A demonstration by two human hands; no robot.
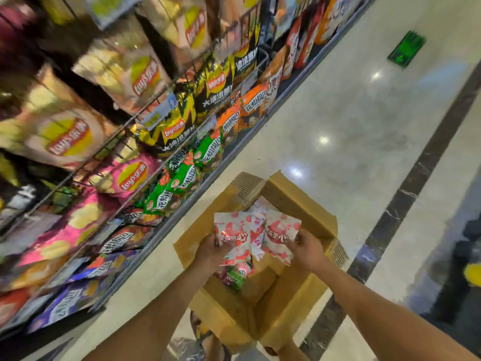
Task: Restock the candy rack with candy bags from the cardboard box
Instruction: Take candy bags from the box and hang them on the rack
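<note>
Left side is basically a wall of chips: tan Lay's bags (125, 71) up top, black Lay's bags (218, 82) farther along, a pink Lay's bag (130, 175) lower down. Green snack bags (182, 178) and orange ones (256, 100) sit in the bottom row, purple bags (70, 300) nearest. The glossy pale floor (351, 126) has a dark marble stripe (406, 201) on the right and a green floor sign (406, 49) far off.

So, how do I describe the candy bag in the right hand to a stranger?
Find the open cardboard box on the floor beside the snack rack. Above it, white-and-red bags are held in a fan. Yours is the rightmost candy bag, the only one the right hand pinches.
</note>
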